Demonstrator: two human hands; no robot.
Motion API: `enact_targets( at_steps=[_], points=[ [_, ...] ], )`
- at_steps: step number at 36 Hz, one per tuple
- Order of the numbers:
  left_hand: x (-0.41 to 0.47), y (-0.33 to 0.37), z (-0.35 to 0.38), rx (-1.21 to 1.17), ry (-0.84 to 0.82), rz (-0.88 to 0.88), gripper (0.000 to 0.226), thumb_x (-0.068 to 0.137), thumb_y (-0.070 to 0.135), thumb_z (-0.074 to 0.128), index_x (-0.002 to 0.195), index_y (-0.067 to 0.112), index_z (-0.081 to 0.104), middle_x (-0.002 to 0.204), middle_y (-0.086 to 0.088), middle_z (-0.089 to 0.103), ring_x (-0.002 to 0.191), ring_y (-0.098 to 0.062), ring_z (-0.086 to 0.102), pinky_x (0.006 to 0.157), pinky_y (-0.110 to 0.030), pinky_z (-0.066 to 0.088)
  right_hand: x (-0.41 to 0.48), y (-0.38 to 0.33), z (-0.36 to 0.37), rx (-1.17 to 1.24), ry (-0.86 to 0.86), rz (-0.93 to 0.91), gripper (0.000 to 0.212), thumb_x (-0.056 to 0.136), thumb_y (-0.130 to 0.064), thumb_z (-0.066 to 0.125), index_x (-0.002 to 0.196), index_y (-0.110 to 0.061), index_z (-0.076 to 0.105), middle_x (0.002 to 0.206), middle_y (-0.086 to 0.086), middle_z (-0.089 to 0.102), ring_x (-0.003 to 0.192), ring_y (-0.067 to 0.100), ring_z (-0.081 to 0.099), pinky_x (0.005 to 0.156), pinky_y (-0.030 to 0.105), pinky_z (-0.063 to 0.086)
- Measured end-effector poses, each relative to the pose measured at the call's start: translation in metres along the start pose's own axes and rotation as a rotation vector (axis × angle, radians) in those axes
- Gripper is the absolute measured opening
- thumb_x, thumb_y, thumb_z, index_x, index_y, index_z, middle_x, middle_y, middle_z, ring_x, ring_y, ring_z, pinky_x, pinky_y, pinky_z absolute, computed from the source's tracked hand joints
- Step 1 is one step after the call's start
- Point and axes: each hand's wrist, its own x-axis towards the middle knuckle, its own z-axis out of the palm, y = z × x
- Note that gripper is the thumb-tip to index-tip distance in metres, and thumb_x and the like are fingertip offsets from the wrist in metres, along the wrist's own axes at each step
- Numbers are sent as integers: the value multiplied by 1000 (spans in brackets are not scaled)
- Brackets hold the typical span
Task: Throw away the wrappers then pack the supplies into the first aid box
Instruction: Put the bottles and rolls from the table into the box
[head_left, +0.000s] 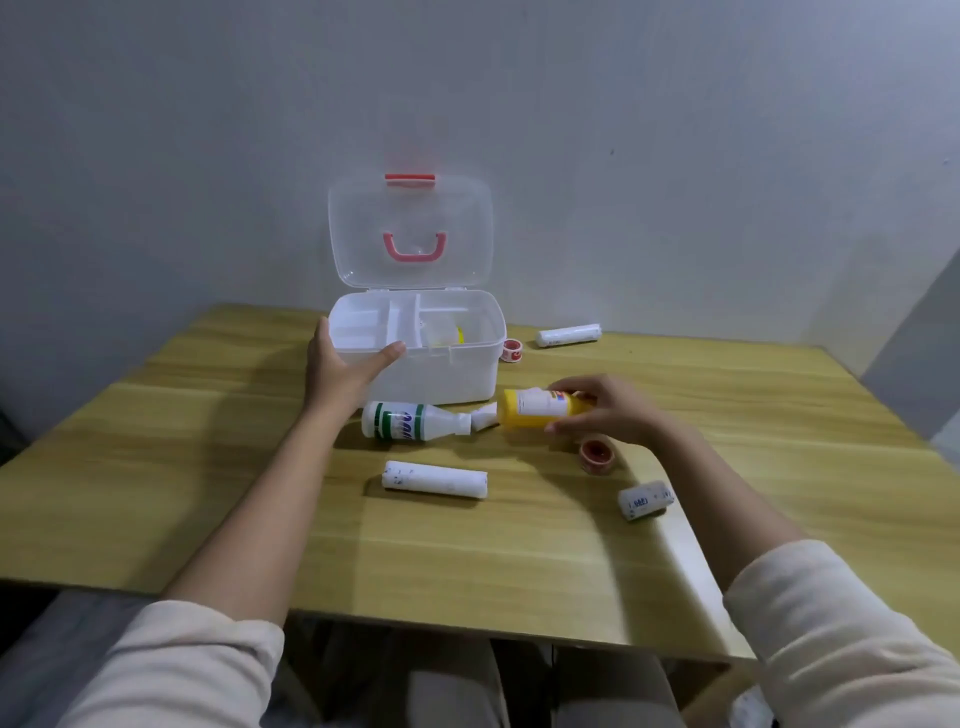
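The white first aid box (441, 364) stands open, its clear lid upright. The left hand (337, 364) rests open against its front-left corner. Just right of the box, the right hand (608, 410) grips a yellow bottle (540, 410).

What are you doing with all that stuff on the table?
Someone is packing medical supplies into a first aid box that stands open on the table. The left hand steadies the box's front left corner. The right hand grips a yellow bottle lying on its side. A white bottle, three bandage rolls and two tape rolls are not yet packed. Something yellow already sits in the box.
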Motion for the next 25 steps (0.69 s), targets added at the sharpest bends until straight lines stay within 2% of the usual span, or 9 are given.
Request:
enact_targets(
  at_steps=[2,7,12,15,20,25],
  points=[
    [-1,1,1,-9,3,1,108,70,39,81,152,16,15,157,-5,24,144,-23,26,114,-38,29,-2,-3,-6,77,58,-26,51,67,-28,81,114,-19,64,89,-3,63,74,5,55,62,9,43],
    [-4,5,0,-3,5,-4,107,71,39,80,153,17,15,158,-5,22,144,-23,24,113,-37,28,5,-28,-21,234,160,-96,47,66,-22,82,109,-16,66,76,-2,64,52,-3,55,55,10,48],
    [-4,5,-2,4,-5,-12,106,68,42,82,151,18,20,155,-5,27,142,-26,28,111,-41,34,25,-68,-28,195,227,-215,37,70,-29,78,104,-20,67,81,4,69,65,9,63,63,26,53],
    [-6,6,-5,1,-6,-18,109,61,49,83,148,19,26,150,-5,36,137,-26,37,107,-46,40,45,-86,-26,60,241,-178,42,72,-33,76,110,-18,65,88,4,68,72,16,64,70,33,55],
    [-6,7,-4,-2,-2,-3,106,69,40,82,151,17,19,155,-6,27,141,-25,30,109,-39,35,74,-104,-21,-236,154,-153,41,74,-36,74,108,-15,66,97,8,67,77,19,58,62,26,47],
    [-6,7,-4,3,8,3,104,70,38,81,151,17,19,154,-5,27,141,-23,29,104,-33,35,94,-119,-10,-410,18,-153,45,73,-39,73,110,-13,64,99,7,62,85,21,54,72,31,45]
  ],
)
